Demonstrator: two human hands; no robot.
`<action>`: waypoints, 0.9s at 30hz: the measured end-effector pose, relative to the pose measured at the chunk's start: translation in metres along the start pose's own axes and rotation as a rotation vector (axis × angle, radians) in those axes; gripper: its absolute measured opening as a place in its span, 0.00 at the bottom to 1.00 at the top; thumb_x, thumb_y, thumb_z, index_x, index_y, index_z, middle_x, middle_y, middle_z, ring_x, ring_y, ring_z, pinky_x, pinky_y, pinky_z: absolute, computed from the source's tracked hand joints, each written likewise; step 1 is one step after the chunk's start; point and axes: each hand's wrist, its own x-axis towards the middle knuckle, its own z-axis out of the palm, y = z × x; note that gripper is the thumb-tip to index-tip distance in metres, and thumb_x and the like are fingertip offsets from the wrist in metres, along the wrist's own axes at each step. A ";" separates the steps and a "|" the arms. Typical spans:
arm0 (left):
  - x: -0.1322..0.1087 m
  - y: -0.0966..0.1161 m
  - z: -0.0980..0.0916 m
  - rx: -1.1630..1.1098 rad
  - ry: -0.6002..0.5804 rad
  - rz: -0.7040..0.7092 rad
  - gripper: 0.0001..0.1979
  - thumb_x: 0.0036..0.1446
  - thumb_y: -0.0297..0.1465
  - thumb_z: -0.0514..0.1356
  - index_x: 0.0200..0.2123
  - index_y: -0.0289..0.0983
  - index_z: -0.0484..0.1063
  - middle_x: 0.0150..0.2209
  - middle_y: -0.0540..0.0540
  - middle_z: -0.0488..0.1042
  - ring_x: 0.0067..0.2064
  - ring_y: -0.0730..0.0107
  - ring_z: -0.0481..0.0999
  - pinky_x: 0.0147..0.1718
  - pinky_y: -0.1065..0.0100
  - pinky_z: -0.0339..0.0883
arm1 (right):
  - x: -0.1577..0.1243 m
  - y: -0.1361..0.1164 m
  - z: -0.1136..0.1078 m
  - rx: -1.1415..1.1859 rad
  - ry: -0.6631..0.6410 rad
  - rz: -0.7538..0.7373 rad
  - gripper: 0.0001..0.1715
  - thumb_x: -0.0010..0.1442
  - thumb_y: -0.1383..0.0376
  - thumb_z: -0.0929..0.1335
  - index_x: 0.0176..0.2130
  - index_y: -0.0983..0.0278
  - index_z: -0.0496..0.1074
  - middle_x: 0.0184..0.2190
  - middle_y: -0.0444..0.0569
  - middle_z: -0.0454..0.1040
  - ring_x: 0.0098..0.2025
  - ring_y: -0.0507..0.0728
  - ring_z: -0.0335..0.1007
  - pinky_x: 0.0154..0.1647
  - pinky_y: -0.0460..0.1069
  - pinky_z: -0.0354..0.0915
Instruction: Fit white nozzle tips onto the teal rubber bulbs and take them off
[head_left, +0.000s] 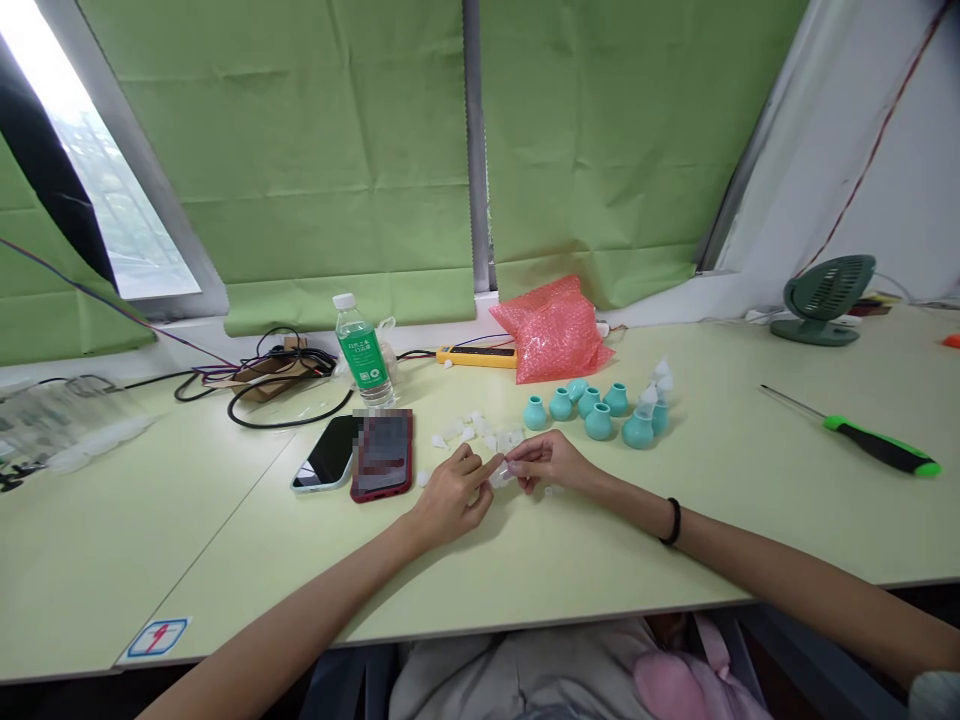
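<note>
At the far left of your worktop lies some clear plastic, and then a tangle of dark cables around a cardboard piece. Next come a light-edged phone and a red-cased phone, touching side by side, with a green-labelled bottle upright behind them. Small white pieces lie scattered just beyond your left hand; its index finger reaches to a small clear piece, the other fingers curled, and you cannot tell whether it grips. That clear piece sits between your two hands, low over the worktop, and your right hand pinches it between thumb and fingers. Behind are a yellow power strip and a red bubble-wrap bag. Turquoise bulbs cluster just beyond your right hand, the rightmost two carrying pointed pale tips. Well apart at the right are a green-black screwdriver and, behind it, a dark green fan.
</note>
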 end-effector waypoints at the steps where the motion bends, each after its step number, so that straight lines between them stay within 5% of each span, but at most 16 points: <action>1: 0.000 0.000 -0.001 -0.005 -0.001 -0.003 0.19 0.49 0.24 0.47 0.47 0.33 0.61 0.24 0.45 0.64 0.30 0.67 0.59 0.28 0.67 0.58 | 0.000 0.000 0.000 0.012 0.004 0.009 0.16 0.38 0.61 0.70 0.27 0.72 0.71 0.16 0.46 0.69 0.17 0.49 0.64 0.20 0.47 0.63; 13: 0.004 0.000 0.003 -0.059 0.106 0.005 0.15 0.51 0.32 0.52 0.41 0.32 0.65 0.18 0.49 0.62 0.25 0.71 0.59 0.26 0.69 0.58 | -0.005 -0.002 0.005 0.158 -0.049 0.044 0.14 0.42 0.63 0.69 0.29 0.71 0.71 0.22 0.47 0.70 0.21 0.47 0.63 0.23 0.44 0.62; 20: 0.004 0.004 -0.002 -0.158 0.203 -0.120 0.12 0.48 0.34 0.55 0.36 0.35 0.67 0.29 0.45 0.67 0.33 0.68 0.63 0.32 0.66 0.60 | -0.006 -0.003 0.007 0.237 -0.093 0.072 0.13 0.43 0.62 0.69 0.29 0.70 0.70 0.23 0.46 0.69 0.22 0.47 0.63 0.24 0.44 0.61; 27: 0.006 0.008 -0.005 -0.241 0.172 -0.141 0.09 0.47 0.31 0.55 0.33 0.35 0.66 0.30 0.45 0.67 0.34 0.68 0.64 0.33 0.67 0.60 | -0.006 -0.003 0.008 0.224 -0.129 0.058 0.16 0.41 0.62 0.70 0.31 0.69 0.70 0.25 0.48 0.70 0.23 0.47 0.62 0.25 0.45 0.61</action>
